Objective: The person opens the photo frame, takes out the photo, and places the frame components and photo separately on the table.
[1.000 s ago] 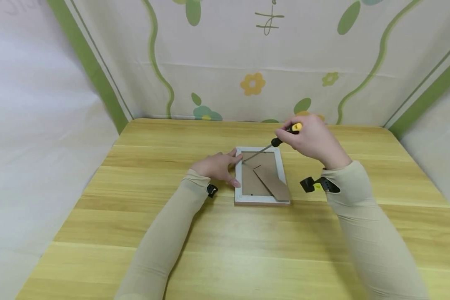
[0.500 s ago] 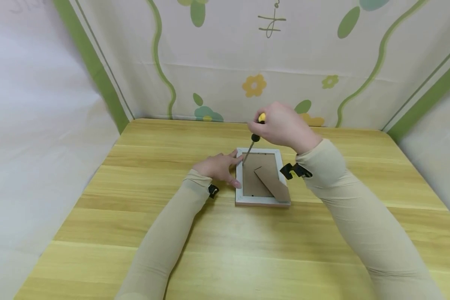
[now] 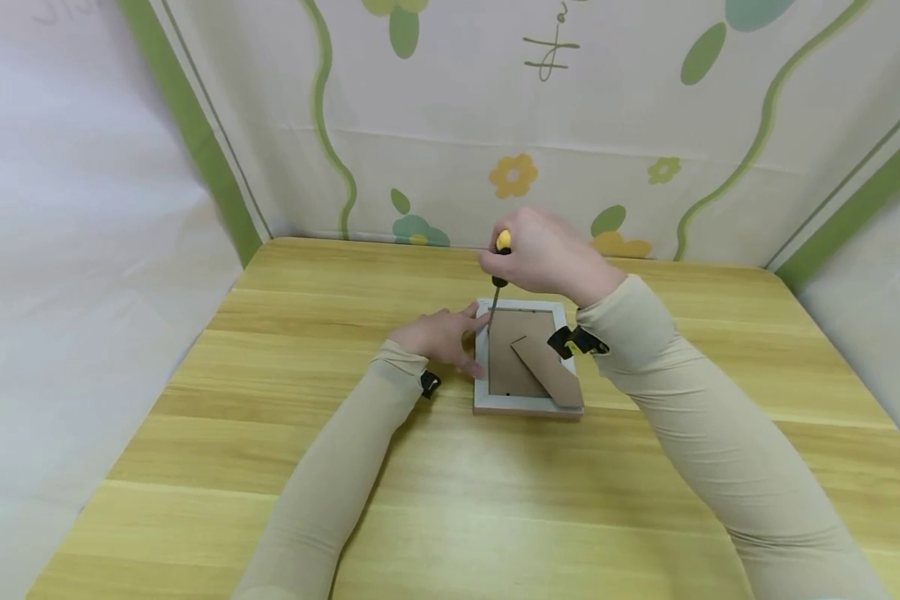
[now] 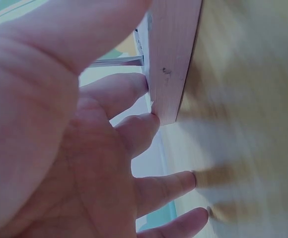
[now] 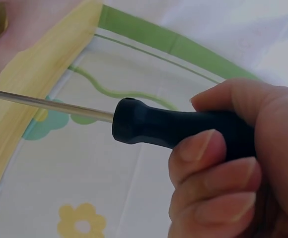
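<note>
A picture frame (image 3: 512, 402) with a white border lies face down on the wooden table, its brown backing board (image 3: 506, 358) up and a brown easel stand (image 3: 549, 375) slanting across it. My left hand (image 3: 442, 337) presses the frame's left side with extended fingertips; in the left wrist view its index and middle fingers touch the wooden edge (image 4: 170, 69). My right hand (image 3: 543, 258) grips the black-and-yellow handle of a screwdriver (image 5: 154, 121) above the frame. The steel shaft (image 4: 116, 61) points steeply down, its tip at the backing's left border, beside my left index finger.
The wooden table (image 3: 390, 517) extends around the frame on all sides. Behind it hangs a pale cloth (image 3: 435, 100) printed with flowers and green lines. A black strap (image 3: 579, 342) is on my right wrist, another (image 3: 430, 383) on my left.
My right hand has swung left with the screwdriver, turning the shaft from a low slant to nearly upright while its tip stays at the left border. My left hand stays on the frame.
</note>
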{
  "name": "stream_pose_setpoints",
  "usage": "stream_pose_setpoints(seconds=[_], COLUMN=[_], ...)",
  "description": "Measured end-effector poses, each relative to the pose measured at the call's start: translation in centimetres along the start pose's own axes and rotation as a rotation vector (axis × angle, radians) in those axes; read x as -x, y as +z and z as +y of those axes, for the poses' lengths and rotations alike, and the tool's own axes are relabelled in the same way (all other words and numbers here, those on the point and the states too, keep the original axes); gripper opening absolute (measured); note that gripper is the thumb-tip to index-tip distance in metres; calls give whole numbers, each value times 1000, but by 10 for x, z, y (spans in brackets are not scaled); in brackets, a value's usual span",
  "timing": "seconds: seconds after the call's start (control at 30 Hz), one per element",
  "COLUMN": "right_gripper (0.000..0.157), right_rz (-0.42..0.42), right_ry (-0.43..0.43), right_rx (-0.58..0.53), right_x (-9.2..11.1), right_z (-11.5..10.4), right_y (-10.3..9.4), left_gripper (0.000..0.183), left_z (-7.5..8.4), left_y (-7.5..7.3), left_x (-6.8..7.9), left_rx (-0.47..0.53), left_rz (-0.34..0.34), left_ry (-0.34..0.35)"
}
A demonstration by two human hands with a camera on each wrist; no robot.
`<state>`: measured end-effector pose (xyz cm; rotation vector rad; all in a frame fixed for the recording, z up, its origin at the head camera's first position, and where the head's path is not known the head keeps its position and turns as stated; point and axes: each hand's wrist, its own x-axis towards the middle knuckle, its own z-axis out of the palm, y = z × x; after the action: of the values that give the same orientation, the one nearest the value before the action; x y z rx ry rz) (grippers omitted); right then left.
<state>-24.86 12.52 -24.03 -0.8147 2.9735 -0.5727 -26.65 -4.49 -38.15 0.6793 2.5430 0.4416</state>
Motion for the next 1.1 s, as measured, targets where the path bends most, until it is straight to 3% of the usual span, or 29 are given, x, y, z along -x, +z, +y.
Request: stream_pose_setpoints(seconds=[0.47,0.87,1.1], right_gripper=[21,22,20], right_rz=[20,-4,-2], right_ry=[30,3,34], right_rx=[-4,21,-7], right_x=[10,9,10], right_z=[20,14,15], right_y=[-6,-7,-8], left_gripper=[104,105,105], left_z=[1,1,2], left_y=[0,-1,-1], left_x=[-2,-1,-2], left_rx=[-29,-8,8], left_rz=[-5,-3,-3], left_ry=[7,9,5])
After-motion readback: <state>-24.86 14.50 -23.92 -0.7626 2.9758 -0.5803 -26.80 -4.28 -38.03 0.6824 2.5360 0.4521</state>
